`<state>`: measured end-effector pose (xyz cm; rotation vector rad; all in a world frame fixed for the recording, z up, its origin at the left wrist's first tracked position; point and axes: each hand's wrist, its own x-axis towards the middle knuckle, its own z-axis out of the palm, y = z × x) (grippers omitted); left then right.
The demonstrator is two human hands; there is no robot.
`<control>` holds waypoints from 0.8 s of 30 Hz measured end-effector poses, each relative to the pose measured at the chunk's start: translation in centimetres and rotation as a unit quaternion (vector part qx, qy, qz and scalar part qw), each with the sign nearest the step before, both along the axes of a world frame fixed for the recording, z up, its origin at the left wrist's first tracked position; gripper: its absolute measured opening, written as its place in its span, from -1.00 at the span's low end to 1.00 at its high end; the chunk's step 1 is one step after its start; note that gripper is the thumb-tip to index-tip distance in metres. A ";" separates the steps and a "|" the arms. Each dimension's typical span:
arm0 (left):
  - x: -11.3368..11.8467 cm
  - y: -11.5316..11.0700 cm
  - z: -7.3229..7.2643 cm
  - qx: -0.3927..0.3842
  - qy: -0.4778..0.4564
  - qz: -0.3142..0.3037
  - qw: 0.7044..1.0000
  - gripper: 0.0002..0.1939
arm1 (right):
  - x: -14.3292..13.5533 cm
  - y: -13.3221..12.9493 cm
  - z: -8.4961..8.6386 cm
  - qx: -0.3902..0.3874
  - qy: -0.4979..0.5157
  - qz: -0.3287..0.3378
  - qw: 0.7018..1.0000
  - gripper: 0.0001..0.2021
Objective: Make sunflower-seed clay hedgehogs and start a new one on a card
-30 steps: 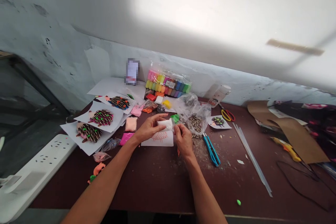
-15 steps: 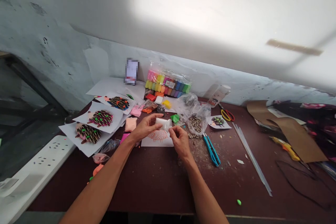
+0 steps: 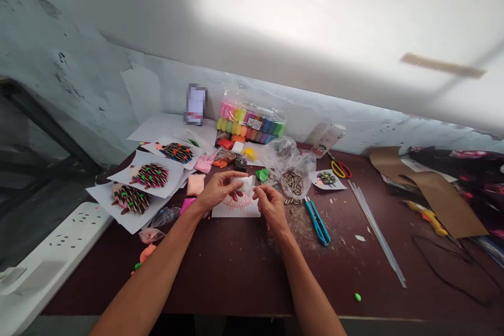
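White and small, the packet (image 3: pixel 243 182) is raised between two hands, above the far part of the drawing sheet (image 3: pixel 232 212) on the desk (image 3: pixel 232 262). The left hand (image 3: pixel 216 191) clasps its left end between thumb and fingers; the right hand (image 3: pixel 272 210) holds its fingers narrowly together at the other end, seemingly pinching the wrapper. Too hard a tug could split it suddenly and drop its contents onto the sheet. A rightward jerk might also knock the plastic bag of seeds (image 3: pixel 293 185) nearby.
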<state>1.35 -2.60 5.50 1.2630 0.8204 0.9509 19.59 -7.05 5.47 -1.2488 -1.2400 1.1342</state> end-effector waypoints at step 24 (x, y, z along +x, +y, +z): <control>0.6 -0.5 0.4 -0.005 0.040 0.025 0.999 -0.56 | -0.1 -0.5 0.2 -0.018 -0.027 0.041 0.999 -0.58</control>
